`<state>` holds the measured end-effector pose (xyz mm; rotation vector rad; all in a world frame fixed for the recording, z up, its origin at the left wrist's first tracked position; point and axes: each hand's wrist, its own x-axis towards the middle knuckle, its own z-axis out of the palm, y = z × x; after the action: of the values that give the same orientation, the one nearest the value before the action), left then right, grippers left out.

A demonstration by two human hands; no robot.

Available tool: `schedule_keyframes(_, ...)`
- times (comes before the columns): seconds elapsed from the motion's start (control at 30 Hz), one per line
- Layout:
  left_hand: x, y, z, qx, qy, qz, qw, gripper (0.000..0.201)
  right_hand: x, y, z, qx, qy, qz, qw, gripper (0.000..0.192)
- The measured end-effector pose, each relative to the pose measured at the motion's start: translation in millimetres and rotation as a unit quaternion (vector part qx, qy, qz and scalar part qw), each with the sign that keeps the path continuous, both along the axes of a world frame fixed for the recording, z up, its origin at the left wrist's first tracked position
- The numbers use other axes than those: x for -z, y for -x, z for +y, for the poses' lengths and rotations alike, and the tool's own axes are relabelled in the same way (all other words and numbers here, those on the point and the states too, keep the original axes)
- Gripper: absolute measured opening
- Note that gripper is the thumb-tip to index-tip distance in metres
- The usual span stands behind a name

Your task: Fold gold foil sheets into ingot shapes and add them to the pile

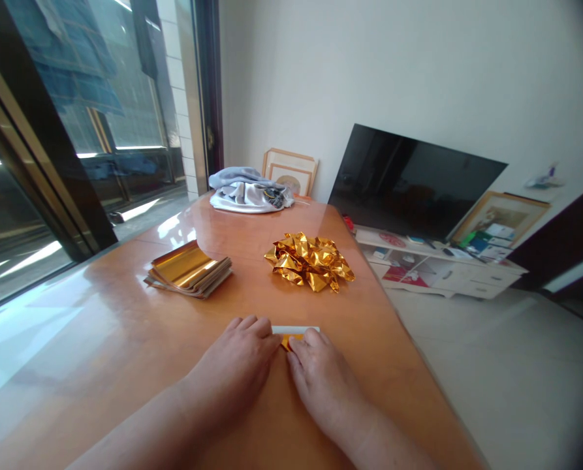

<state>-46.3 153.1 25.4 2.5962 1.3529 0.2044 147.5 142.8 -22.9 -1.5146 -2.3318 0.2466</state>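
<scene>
Close to me on the table, a sheet of gold foil paper shows a pale strip along its far edge and a bit of gold below it. My left hand is closed at its left end, thumb against the paper. From the other side my right hand pinches it with thumb and fingers. Most of the sheet is hidden under both hands. Beyond them, to the left, lies a stack of gold foil sheets, curled on top. A heap of folded gold foil pieces sits to the right.
The glossy wooden table reaches away from me, its right edge beside the tiled floor. Grey cloth lies bunched at its far end, before leaning picture frames. A television and a low white cabinet stand right.
</scene>
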Motion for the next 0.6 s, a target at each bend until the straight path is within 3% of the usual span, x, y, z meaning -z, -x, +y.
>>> schedule_keyframes(0.23,12.3,-5.1,1.0,0.039,0.006,-0.055,0.998,0.037,-9.0,1.3,-1.7,0.004,0.009,-0.016,1.000,0.020)
schedule_keyframes(0.5,-2.3,-4.5,-4.4,0.048,-0.009,-0.017,0.999,0.015,-23.8,-10.6,-11.1,-0.033,-0.001,-0.046,0.998,0.024)
schedule_keyframes(0.6,-4.9,-5.3,-5.8,0.050,-0.011,-0.002,0.999,0.016,-26.7,-18.9,-12.2,-0.040,0.006,-0.035,0.999,0.023)
